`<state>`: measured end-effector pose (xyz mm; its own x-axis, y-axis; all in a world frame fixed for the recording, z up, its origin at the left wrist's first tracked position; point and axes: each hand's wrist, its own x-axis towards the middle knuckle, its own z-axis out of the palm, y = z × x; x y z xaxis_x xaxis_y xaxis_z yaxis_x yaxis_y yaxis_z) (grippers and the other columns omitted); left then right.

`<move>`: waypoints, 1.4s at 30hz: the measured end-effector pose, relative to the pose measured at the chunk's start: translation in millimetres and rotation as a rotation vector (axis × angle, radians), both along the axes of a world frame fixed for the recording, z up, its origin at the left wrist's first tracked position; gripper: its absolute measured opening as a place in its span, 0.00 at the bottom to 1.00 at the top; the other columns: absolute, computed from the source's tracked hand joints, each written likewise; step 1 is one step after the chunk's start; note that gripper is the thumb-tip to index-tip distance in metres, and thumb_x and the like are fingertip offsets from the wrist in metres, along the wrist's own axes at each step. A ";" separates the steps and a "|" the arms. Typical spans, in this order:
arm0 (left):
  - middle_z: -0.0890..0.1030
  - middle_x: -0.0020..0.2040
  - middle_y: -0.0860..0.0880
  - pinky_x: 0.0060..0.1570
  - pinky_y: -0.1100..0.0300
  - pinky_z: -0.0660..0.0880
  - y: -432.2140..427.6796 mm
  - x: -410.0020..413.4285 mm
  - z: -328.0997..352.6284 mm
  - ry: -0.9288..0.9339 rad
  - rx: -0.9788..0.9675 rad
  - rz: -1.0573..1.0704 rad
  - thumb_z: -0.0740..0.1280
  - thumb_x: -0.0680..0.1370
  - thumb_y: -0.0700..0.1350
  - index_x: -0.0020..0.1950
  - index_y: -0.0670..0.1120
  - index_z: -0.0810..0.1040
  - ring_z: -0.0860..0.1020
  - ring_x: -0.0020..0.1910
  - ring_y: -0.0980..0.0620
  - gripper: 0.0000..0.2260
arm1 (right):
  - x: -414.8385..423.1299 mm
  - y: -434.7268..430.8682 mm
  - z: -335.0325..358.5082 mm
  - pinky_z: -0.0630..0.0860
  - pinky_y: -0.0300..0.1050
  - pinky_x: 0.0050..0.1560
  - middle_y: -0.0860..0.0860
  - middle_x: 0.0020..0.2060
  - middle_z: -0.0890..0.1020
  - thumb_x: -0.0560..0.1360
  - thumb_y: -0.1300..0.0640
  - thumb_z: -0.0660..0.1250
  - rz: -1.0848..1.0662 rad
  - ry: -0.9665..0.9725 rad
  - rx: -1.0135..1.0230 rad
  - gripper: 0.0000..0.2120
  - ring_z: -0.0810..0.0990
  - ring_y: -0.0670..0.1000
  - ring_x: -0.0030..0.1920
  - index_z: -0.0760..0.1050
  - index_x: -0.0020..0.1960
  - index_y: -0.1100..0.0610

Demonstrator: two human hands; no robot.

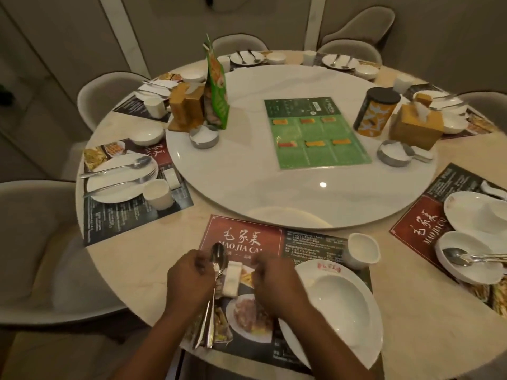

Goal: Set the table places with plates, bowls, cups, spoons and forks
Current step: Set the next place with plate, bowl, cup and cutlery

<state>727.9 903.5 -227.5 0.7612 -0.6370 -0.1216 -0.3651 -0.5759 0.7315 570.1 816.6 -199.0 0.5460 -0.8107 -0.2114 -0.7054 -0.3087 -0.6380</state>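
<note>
Round table [131, 270], viewer at 6 o'clock. Left hand [189, 281] gripped the cutlery bundle [210, 319], fingers curled round the handles, with 1 spoon [218, 255] bowl sticking out toward 12 o'clock. The bundle hung over the left part of the 6 o'clock placemat [241, 237]. Right hand [277, 289] was blurred, at the right edge of a white packet [231, 282] lying on that mat. Could not tell if it pinched the packet or just touched it. Deep plate [337, 311] sat on the same mat, at 3 o'clock from the right hand. White cup [362, 250] stood just beyond the plate's rim, toward 12 o'clock. The 9 o'clock place had a flat plate [120, 174] with a long spoon [118, 167] and a fork [123, 183] across it, plus a side cup [157, 193] and a small bowl [146, 134]. The 3 o'clock place had a wide plate [477, 215] and a low bowl [472, 275] with loose cutlery [472, 257] in it. Turntable [247, 174] at centre carried a green menu sheet [315, 133].
</note>
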 end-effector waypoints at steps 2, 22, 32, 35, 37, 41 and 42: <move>0.82 0.44 0.53 0.45 0.59 0.76 6.2 10.3 -3.0 0.005 0.016 -0.019 0.69 0.75 0.43 0.50 0.52 0.79 0.80 0.44 0.53 0.06 | 23.4 11.9 -10.4 0.73 0.41 0.48 0.50 0.53 0.80 0.75 0.60 0.67 0.007 0.038 -0.015 0.12 0.78 0.50 0.50 0.78 0.58 0.51; 0.81 0.41 0.54 0.37 0.66 0.69 20.3 41.5 -5.7 0.124 0.167 -0.270 0.71 0.75 0.47 0.47 0.54 0.77 0.77 0.38 0.57 0.04 | 42.6 15.7 -23.5 0.72 0.61 0.61 0.58 0.68 0.71 0.69 0.57 0.75 0.474 0.302 -0.520 0.23 0.70 0.62 0.66 0.77 0.63 0.51; 0.83 0.47 0.47 0.50 0.52 0.76 3.0 41.1 17.1 0.012 0.094 -0.212 0.70 0.75 0.44 0.50 0.50 0.80 0.78 0.40 0.49 0.06 | 0.3 -69.0 -29.7 0.71 0.51 0.51 0.51 0.46 0.83 0.68 0.48 0.74 0.278 0.531 -0.566 0.14 0.76 0.56 0.51 0.81 0.51 0.52; 0.82 0.47 0.48 0.49 0.53 0.76 -2.8 29.4 25.0 0.009 0.041 -0.268 0.72 0.74 0.43 0.52 0.50 0.79 0.78 0.42 0.49 0.08 | -22.3 -96.1 -22.4 0.67 0.49 0.44 0.50 0.44 0.83 0.68 0.53 0.72 0.147 0.605 -0.571 0.11 0.75 0.57 0.49 0.80 0.50 0.52; 0.82 0.47 0.49 0.46 0.55 0.75 -4.4 21.0 25.0 0.019 0.002 -0.317 0.73 0.73 0.40 0.51 0.51 0.79 0.78 0.41 0.50 0.10 | -36.6 -110.9 -19.7 0.62 0.48 0.43 0.50 0.45 0.83 0.68 0.56 0.70 0.085 0.659 -0.563 0.11 0.75 0.57 0.48 0.80 0.50 0.52; 0.80 0.47 0.52 0.38 0.65 0.72 -5.7 2.8 19.0 0.032 -0.023 -0.406 0.74 0.72 0.38 0.52 0.52 0.79 0.77 0.39 0.57 0.13 | -51.9 -127.2 -21.3 0.64 0.48 0.43 0.48 0.45 0.83 0.68 0.55 0.71 0.037 0.734 -0.517 0.13 0.74 0.55 0.49 0.80 0.52 0.50; 0.79 0.46 0.53 0.37 0.67 0.71 -6.6 -1.4 17.3 0.033 -0.024 -0.422 0.74 0.72 0.38 0.52 0.52 0.79 0.77 0.39 0.58 0.13 | -53.8 -129.0 -22.4 0.64 0.48 0.44 0.48 0.45 0.83 0.68 0.54 0.72 0.033 0.733 -0.497 0.13 0.74 0.55 0.50 0.80 0.52 0.49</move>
